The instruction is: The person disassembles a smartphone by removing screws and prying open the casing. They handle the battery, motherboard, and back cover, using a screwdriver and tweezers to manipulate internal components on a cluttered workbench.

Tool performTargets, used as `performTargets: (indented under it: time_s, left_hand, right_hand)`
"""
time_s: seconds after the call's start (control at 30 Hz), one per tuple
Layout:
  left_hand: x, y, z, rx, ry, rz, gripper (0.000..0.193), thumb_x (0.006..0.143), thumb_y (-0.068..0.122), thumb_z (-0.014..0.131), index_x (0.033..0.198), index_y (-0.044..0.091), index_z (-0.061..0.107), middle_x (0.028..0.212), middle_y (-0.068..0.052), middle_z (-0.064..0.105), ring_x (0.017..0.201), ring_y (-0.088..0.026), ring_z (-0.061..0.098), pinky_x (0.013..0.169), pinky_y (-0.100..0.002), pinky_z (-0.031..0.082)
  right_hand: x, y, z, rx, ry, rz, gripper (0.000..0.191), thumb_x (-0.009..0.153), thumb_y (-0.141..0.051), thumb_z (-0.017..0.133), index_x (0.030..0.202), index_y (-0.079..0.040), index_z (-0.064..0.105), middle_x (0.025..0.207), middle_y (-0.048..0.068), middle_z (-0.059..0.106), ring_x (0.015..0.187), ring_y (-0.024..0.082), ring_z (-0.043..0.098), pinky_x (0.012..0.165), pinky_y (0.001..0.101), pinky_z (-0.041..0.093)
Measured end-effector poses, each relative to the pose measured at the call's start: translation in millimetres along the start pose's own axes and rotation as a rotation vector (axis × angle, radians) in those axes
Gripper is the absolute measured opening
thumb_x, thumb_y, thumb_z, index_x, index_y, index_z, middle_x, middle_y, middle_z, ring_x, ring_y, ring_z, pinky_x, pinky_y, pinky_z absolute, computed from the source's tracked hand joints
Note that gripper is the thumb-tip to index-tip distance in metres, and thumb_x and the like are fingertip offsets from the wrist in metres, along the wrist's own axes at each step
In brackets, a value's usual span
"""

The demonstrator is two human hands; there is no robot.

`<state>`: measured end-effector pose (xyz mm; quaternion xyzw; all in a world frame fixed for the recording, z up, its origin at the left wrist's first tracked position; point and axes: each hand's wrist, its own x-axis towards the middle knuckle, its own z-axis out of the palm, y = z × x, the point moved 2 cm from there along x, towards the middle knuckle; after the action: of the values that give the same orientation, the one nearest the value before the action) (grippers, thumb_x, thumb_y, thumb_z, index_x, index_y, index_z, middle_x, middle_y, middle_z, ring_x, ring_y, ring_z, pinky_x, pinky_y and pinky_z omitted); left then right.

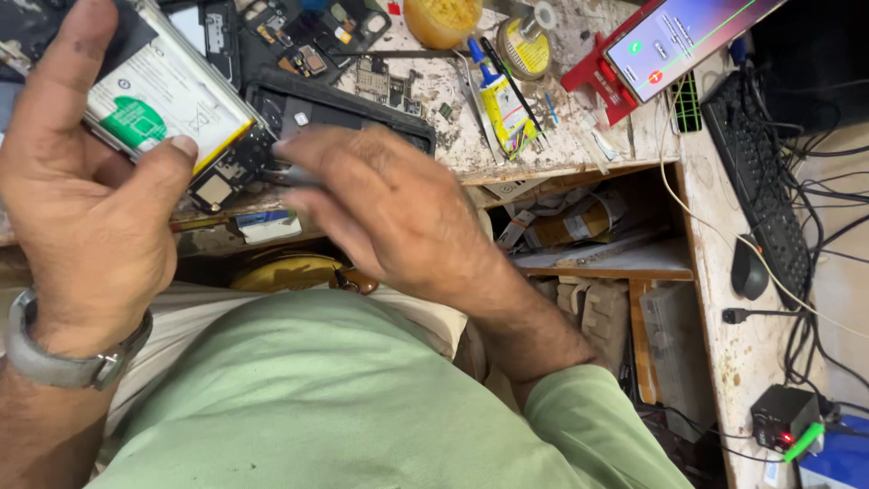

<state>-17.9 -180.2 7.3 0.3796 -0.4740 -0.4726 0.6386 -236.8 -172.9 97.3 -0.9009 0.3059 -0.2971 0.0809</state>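
Opened phone (181,109), flat, white-and-green battery label exposed: left hand (86,208) fingers clamped on it; right hand (389,208) fingers closed round a thin dark tool (299,177) above the stained desk (507,145).

The left hand (86,195) is gripping an opened phone (172,104) whose battery is showing white with a green patch and a yellow edge, over black and grey board parts. A grey metal watch (63,358) is circling that wrist. The right hand (389,213) is closing around a dark grey tool (303,177). The shirt (362,407) is showing pale green, plain, without pattern. The bench (543,109) is looking off-white, mottled with brown and black stains. A yellow tube (502,109) with a blue cap is lying there, beside an amber jar (442,20). A red stand (602,81) is bearing a lit screen (683,36) in lilac-white with a green streak. The keyboard (756,172) and mouse (749,270) are showing black.
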Motion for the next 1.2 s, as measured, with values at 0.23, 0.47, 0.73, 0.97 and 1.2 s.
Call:
performTargets:
  time_s: [0.23,0.47,0.73,0.97,1.2]
  left_hand:
    - [0.3,0.3,1.7,0.039,0.016,0.032,0.069,0.103,-0.023,0.060,0.166,-0.004,0.041,0.162,-0.014,0.049,0.127,-0.011,0.061,0.101,-0.017,0.055]
    - [4.9,6.4,3.0,0.158,0.007,0.100,0.068,0.099,-0.019,0.060,0.163,-0.004,0.041,0.163,-0.014,0.049,0.125,-0.011,0.061,0.089,-0.016,0.052]
    - [2.1,2.4,1.8,0.094,0.020,0.112,0.068,0.099,-0.019,0.060,0.163,-0.002,0.041,0.160,-0.014,0.051,0.114,-0.007,0.061,0.081,-0.013,0.050]
    - [2.3,-1.1,-2.1,-0.079,0.073,0.049,0.069,0.099,-0.024,0.060,0.163,-0.005,0.044,0.162,-0.013,0.049,0.125,-0.010,0.059,0.100,-0.015,0.053]
    - [14.8,18.0,10.3,-0.443,0.004,-0.141,0.066,0.095,-0.017,0.056,0.159,-0.003,0.048,0.149,-0.015,0.059,0.114,-0.013,0.066,0.086,-0.018,0.053]
  right_hand:
    - [3.7,4.6,3.8,-0.009,0.028,-0.004,0.036,0.105,-0.011,0.075,0.135,-0.002,0.057,0.120,0.011,0.067,0.104,0.023,0.070,0.090,0.0317,0.060]
    - [4.7,1.6,5.7,-0.037,0.027,-0.020,0.028,0.096,-0.005,0.077,0.121,-0.002,0.064,0.109,0.012,0.071,0.099,0.025,0.072,0.085,0.0339,0.060]
    - [-13.5,7.9,16.9,0.139,0.215,0.090,0.025,0.100,-0.002,0.079,0.121,-0.004,0.066,0.116,0.010,0.071,0.106,0.021,0.072,0.093,0.0309,0.062]
    - [-70.8,80.5,-4.0,0.022,0.690,0.415,0.015,0.096,0.005,0.075,0.108,-0.002,0.070,0.116,0.012,0.066,0.107,0.021,0.068,0.090,0.0320,0.063]
    - [-78.8,94.9,6.4,-0.407,0.475,0.357,0.020,0.094,-0.003,0.083,0.098,-0.003,0.063,0.104,0.011,0.071,0.097,0.030,0.065,0.086,0.0429,0.051]
